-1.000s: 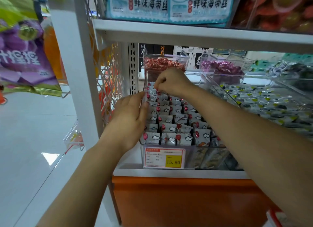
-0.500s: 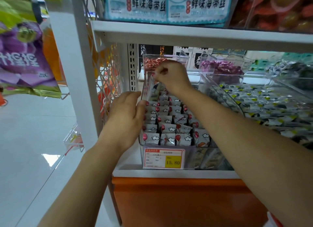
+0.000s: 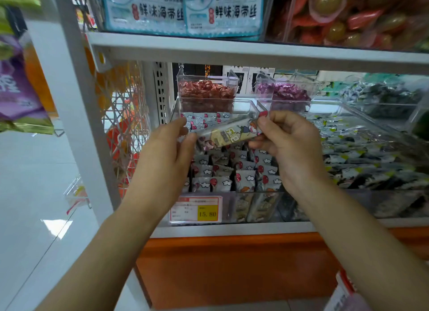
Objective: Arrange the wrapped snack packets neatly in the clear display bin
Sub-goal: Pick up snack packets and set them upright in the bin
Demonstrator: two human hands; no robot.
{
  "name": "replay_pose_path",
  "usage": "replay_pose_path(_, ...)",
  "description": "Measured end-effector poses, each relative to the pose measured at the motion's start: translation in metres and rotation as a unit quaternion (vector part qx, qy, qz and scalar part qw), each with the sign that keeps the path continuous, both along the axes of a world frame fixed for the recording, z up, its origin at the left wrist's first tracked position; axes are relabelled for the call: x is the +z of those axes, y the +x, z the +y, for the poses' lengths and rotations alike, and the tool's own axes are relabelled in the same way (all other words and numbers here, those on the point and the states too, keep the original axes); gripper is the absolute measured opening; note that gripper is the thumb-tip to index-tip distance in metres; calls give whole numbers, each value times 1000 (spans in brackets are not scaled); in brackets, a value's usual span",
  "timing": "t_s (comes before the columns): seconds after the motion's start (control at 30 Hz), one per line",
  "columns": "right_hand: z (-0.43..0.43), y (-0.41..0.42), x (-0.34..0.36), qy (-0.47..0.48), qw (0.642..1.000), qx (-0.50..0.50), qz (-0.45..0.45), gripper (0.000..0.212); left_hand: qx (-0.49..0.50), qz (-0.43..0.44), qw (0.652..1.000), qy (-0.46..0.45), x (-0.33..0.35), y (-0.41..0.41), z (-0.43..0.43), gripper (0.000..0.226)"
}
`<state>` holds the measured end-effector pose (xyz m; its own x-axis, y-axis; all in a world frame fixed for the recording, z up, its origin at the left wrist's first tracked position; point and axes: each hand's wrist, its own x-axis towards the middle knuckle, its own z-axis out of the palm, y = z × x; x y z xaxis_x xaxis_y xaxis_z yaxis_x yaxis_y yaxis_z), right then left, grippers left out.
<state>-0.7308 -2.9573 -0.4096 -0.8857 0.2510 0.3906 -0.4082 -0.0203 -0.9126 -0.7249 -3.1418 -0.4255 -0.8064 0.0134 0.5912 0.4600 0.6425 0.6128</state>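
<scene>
Now both hands, left hand (image 3: 162,157) and right hand (image 3: 290,148), pinch one long cream-and-grey wrapped snack packet (image 3: 228,134) above the clear plastic display bin (image 3: 253,112); careless reinsertion could topple upright rows.

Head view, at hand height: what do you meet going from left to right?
In order: purple bag → white shelf post → left hand → snack packet → right hand → black-and-yellow packets.

Two pale blue bags (image 3: 144,11) on the upper shelf (image 3: 232,51) each read 鲜味海带丝; the price tag (image 3: 196,209) on the front of the clear bin (image 3: 228,208) shows 15.80
</scene>
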Motion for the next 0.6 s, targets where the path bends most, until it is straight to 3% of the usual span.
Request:
replay_pose_path(0.13,5,9,-4,-86,994,60,-44,11,-98,-126,975,153,0,3,7,28)
replay_pose_path(0.33,14,10,-7,-192,966,147,-97,17,-163,-200,897,358,1,1,2,22)
replay_pose_path(0.43,17,9,-8,-215,959,150,-108,22,-184,-224,864,413,2,1,2,22)
replay_pose_path(0.6,17,8,-10,-204,967,127,-86,25,-169,-220,861,426,3,2,2,25)
